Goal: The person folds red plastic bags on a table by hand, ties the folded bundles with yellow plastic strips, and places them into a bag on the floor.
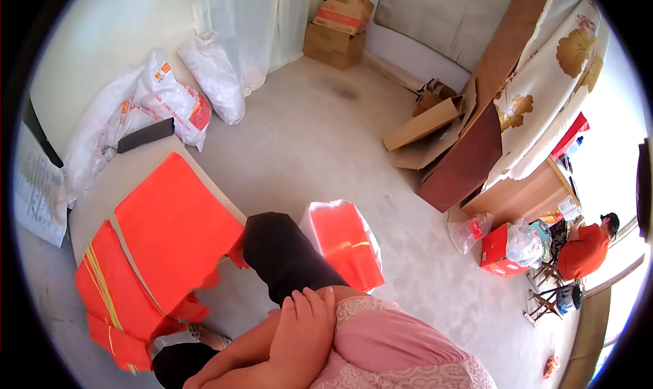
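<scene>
My arms are folded across my lap. My left hand lies flat on my right forearm near the elbow, its fingers stretched out and holding nothing. My right hand is at the bottom edge, mostly hidden or cut off, so its fingers cannot be made out. In front of my knees, flat orange-red sheets cover part of a pale table. Beside them lies an orange-red bundle with yellow strands across it. By my dark-clad knee, a white bag holds more orange-red pieces with a yellow strand.
A dark grey bar-shaped object lies at the table's far edge. White sacks lean by the wall. Cardboard boxes stand in the far corner, flattened cardboard near a brown panel. At right, a person in orange sits near a red box.
</scene>
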A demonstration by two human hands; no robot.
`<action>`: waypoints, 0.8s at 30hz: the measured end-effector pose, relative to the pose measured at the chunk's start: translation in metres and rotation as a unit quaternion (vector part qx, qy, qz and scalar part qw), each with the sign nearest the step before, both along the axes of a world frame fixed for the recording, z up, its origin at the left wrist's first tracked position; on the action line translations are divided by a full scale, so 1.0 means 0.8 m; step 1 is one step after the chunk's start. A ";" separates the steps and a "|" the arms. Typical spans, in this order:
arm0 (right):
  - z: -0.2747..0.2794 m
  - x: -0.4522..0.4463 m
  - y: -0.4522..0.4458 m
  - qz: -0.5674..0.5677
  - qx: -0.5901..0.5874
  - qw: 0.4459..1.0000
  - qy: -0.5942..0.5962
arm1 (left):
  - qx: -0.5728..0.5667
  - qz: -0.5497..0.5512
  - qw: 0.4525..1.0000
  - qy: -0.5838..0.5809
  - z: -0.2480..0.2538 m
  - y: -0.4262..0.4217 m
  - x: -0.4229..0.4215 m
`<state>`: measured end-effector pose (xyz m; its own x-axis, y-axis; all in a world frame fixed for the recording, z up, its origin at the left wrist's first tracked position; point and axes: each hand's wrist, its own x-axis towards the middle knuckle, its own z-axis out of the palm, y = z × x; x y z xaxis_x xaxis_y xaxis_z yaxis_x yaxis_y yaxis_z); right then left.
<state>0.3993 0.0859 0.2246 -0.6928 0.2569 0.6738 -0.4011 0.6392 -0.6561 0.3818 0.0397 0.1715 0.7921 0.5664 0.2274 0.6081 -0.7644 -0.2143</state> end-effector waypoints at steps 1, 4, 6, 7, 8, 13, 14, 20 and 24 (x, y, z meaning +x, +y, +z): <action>-0.009 0.003 0.009 0.066 -0.030 0.997 -0.040 | -0.002 0.001 1.000 0.000 0.000 0.000 -0.001; -0.035 -0.003 0.026 0.155 -0.069 0.980 -0.101 | -0.006 0.007 1.000 0.001 0.003 -0.001 -0.003; -0.046 -0.006 0.033 0.182 -0.093 0.972 -0.119 | -0.007 0.008 1.000 0.000 0.004 -0.002 -0.004; -0.050 -0.009 0.035 0.197 -0.106 0.966 -0.128 | -0.007 0.008 1.000 0.002 0.004 -0.002 -0.004; -0.054 -0.015 0.036 0.203 -0.110 0.964 -0.133 | -0.006 0.007 1.000 0.001 0.003 -0.001 -0.004; -0.059 -0.030 0.026 0.241 -0.140 0.947 -0.156 | -0.011 0.014 1.000 0.007 0.001 0.000 -0.002; -0.059 -0.035 0.024 0.245 -0.142 0.946 -0.156 | -0.013 0.014 1.000 0.007 0.001 0.000 -0.002; -0.060 -0.028 0.030 0.273 -0.134 0.938 -0.169 | -0.009 0.018 1.000 0.007 0.008 -0.005 -0.005; -0.059 -0.030 0.032 0.305 -0.109 0.931 -0.168 | -0.015 0.022 1.000 0.012 0.014 -0.009 -0.007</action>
<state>0.3753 0.1118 0.1776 -0.9170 -0.1470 0.3707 -0.3944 0.1968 -0.8976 0.3763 0.0321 0.1825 0.7717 0.6068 0.1904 0.6357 -0.7436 -0.2071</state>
